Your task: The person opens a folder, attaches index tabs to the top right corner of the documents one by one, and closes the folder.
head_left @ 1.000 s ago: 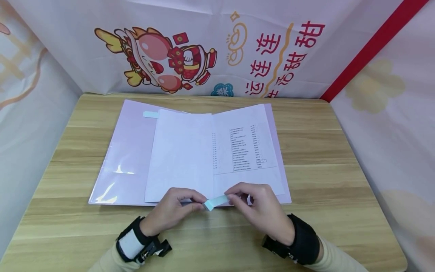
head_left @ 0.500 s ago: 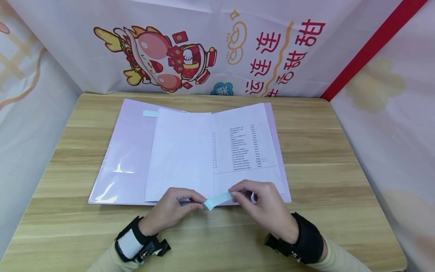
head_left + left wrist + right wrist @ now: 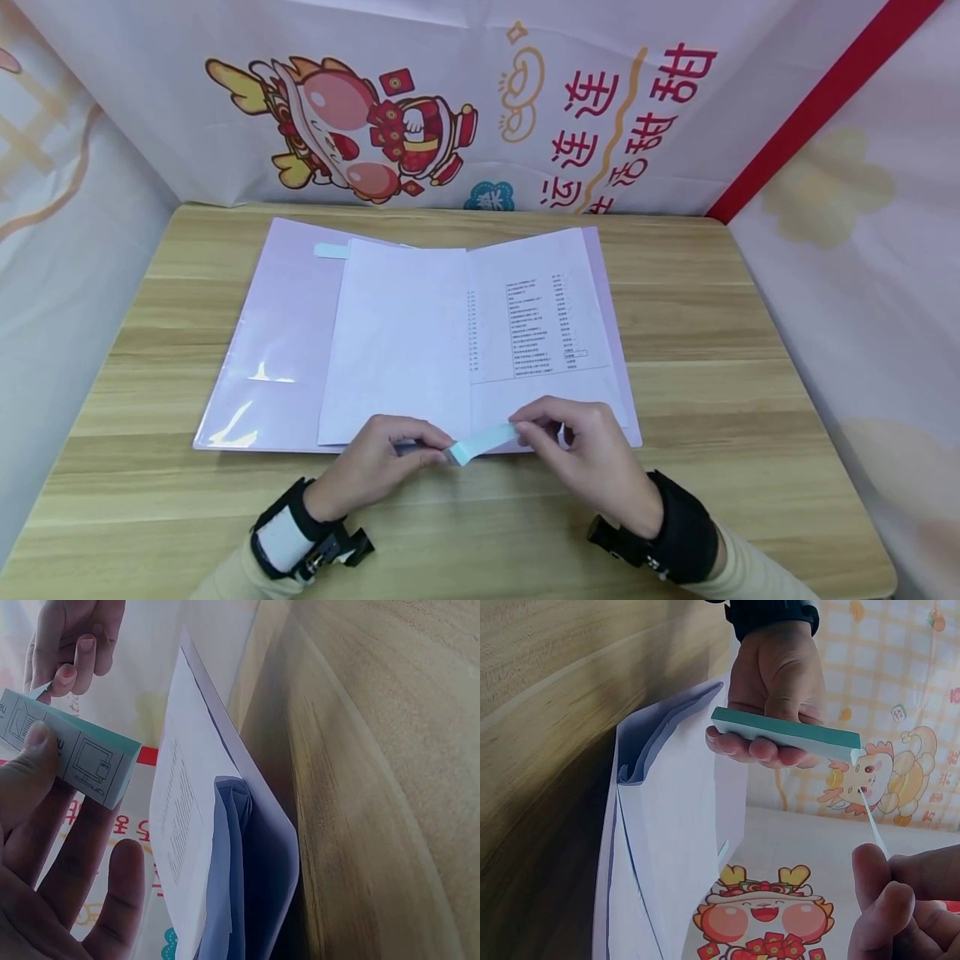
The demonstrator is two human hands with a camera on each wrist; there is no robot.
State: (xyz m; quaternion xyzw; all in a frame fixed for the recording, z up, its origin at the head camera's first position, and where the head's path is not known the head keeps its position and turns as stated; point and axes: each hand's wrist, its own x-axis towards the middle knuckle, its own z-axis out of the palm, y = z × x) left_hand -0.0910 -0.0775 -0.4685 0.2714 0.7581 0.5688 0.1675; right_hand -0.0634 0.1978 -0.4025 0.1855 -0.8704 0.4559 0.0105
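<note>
Low over the near edge of an open lilac folder [image 3: 251,350], my left hand [image 3: 381,464] grips a narrow mint-green pad of sticky notes [image 3: 787,735], thumb on its printed back [image 3: 82,754]. My right hand [image 3: 588,454] pinches the far end of the top sticky note [image 3: 487,440] between thumb and forefinger. This note slants up to the right, while its other end meets the pad by the left fingertips. Behind the hands lie a blank white page [image 3: 397,333] and a page with a printed list [image 3: 536,333].
A mint sticky note [image 3: 331,251] sticks out beyond the blank page's upper left edge. The wooden table [image 3: 697,350] extends around the folder. White printed cloth [image 3: 442,50] hangs behind it and at both sides. Each wrist wears a black strap [image 3: 678,529].
My right hand has moved a little right and up, drawing the top sticky note farther out from the pad. The left hand has stayed nearly still.
</note>
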